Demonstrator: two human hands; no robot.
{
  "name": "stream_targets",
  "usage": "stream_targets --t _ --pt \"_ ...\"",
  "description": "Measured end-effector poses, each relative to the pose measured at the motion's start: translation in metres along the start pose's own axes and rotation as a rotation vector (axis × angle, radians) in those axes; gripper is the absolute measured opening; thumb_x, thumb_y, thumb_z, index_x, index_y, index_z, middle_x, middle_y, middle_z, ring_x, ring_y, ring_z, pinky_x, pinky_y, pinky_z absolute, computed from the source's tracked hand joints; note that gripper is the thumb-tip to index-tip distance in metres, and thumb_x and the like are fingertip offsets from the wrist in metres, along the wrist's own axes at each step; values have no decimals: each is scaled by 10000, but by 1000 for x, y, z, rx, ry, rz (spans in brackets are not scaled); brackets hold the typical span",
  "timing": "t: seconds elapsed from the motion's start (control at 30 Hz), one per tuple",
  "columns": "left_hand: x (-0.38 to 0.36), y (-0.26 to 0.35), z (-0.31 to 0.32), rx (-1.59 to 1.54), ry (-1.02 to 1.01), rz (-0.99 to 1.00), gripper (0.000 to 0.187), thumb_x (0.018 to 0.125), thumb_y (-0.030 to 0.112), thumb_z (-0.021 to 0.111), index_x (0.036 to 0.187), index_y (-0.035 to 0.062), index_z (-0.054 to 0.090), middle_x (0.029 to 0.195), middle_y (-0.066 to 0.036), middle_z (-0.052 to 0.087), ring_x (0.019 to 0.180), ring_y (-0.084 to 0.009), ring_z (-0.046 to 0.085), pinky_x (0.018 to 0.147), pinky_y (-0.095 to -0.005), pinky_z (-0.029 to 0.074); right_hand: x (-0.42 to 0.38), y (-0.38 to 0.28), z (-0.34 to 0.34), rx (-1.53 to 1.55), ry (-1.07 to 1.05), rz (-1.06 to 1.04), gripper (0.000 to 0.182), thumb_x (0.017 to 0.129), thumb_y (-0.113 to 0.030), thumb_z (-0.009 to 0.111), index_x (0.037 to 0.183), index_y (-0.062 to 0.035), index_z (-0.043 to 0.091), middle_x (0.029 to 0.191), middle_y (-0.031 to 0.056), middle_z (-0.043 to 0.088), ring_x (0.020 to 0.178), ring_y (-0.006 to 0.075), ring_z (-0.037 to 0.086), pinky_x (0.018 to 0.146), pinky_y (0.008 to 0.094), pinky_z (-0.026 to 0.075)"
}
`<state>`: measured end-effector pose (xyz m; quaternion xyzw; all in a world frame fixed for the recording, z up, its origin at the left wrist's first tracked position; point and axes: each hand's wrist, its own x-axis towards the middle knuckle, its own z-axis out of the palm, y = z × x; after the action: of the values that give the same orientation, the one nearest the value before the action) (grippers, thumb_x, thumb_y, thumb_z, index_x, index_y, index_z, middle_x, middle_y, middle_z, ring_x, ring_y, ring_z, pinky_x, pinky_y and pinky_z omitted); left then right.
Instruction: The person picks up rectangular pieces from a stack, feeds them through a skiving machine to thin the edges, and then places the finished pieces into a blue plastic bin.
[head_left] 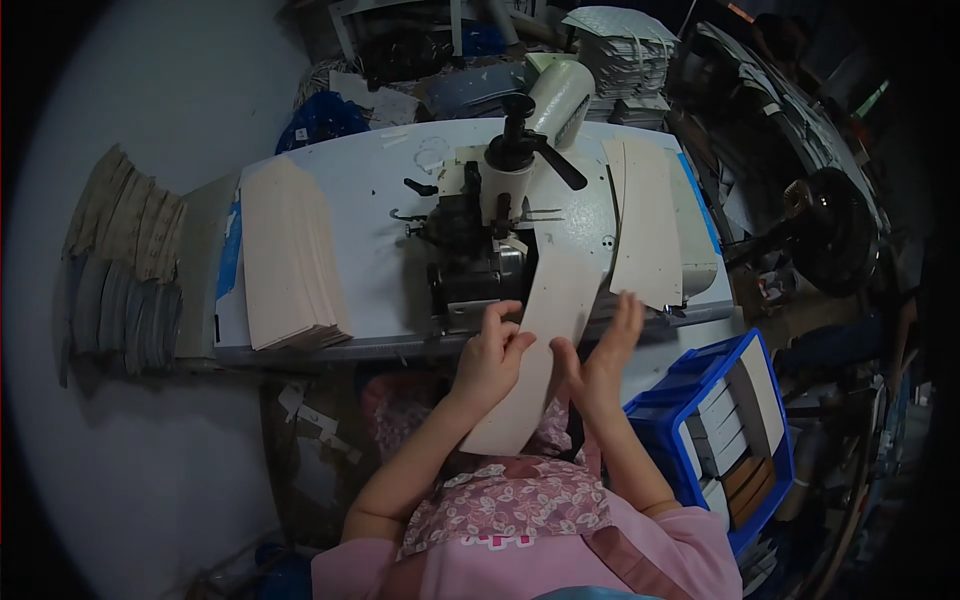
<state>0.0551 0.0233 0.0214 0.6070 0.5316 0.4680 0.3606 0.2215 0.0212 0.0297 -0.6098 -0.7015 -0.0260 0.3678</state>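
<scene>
A long, flat beige strip [530,375] runs from the machine [490,265] down toward my lap, tilted a little to the right at its top. My left hand [490,355] is at the strip's left edge, fingers bent and thumb on its surface, gripping it. On the other side my right hand [603,365] has its fingers spread and raised, with the thumb close to the strip's right edge. The strip's upper end lies by the machine's working part, beneath a black lever [560,163].
Stacked beige strips [285,260] lie on the table's left, and more strips [648,225] on its right. A blue crate [690,375] holding pale and brown pieces stands at lower right. Grey and tan bundles [125,260] sit far left. A black fan-like object [835,230] is at right.
</scene>
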Motion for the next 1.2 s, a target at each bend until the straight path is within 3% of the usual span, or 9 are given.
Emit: stream_targets --t 0.03,0.1,0.2,0.3,0.4,0.47,0.53,0.57,1.2 --pt "3 3 -2 35 -42 51 277 911 111 623 1152 6 535 712 -117 635 586 -217 620 581 -301 487 4 6 -9 21 21 -46 1078 675 -315 847 1472 15 202 1523 317 73 1412 496 136 1102 587 228" --pt "8 25 -23 222 -255 199 206 866 162 669 989 34 563 795 -109 672 708 -280 659 673 -336 504 19 0 -33 120 -122 -295 1105 647 -334 860 1472 19 215 1507 321 141 1399 490 192 1090 612 230" --pt "7 55 -41 658 -419 422 270 770 218 751 967 100 608 895 -74 661 909 -245 631 821 -332 475 41 -12 -46 355 -852 -323 879 727 -208 789 1455 -19 333 1180 169 616 1048 305 639 944 399 474" --pt "5 73 -56 766 246 597 345 742 235 790 1009 107 613 1090 -107 600 1062 -288 552 868 -388 464 37 -10 -29 695 -728 -142 746 820 -94 728 1457 -40 344 1098 140 652 947 180 670 875 287 505" --pt "-7 45 -56 347 528 290 547 771 223 787 1248 94 551 1317 -144 452 1194 -364 439 966 -452 418 7 -8 11 1133 -547 160 687 850 -54 707 1443 -55 362 1158 104 637 1042 151 615 904 286 487" --pt "-19 15 -57 150 414 139 567 863 123 704 1378 85 471 1015 -102 561 927 -195 531 774 -301 466 -11 -23 18 1340 -631 447 635 851 -44 700 1391 -39 365 1276 127 539 1191 197 530 985 314 437" --pt "-35 -18 -54 -312 279 -125 513 910 72 639 1393 71 467 848 -67 574 744 -95 509 662 -226 440 -33 -34 50 1301 -425 175 632 842 -29 697 1362 -34 338 1323 126 455 1260 197 455 1038 333 385" --pt "-38 -12 -58 15 286 -81 432 953 34 541 1382 46 489 704 -23 530 609 -45 379 583 -196 376 -32 -42 49 1258 -472 191 632 838 -19 688 1355 -40 326 1302 112 434 1261 205 436 1059 334 352" --pt "-6 -12 -11 40 61 10 389 969 78 522 1358 70 529 813 -74 618 652 -86 484 618 -233 435 -19 -21 49 1098 -179 379 272 985 -62 485 1245 12 516 1215 76 572 1108 118 524 953 252 409"
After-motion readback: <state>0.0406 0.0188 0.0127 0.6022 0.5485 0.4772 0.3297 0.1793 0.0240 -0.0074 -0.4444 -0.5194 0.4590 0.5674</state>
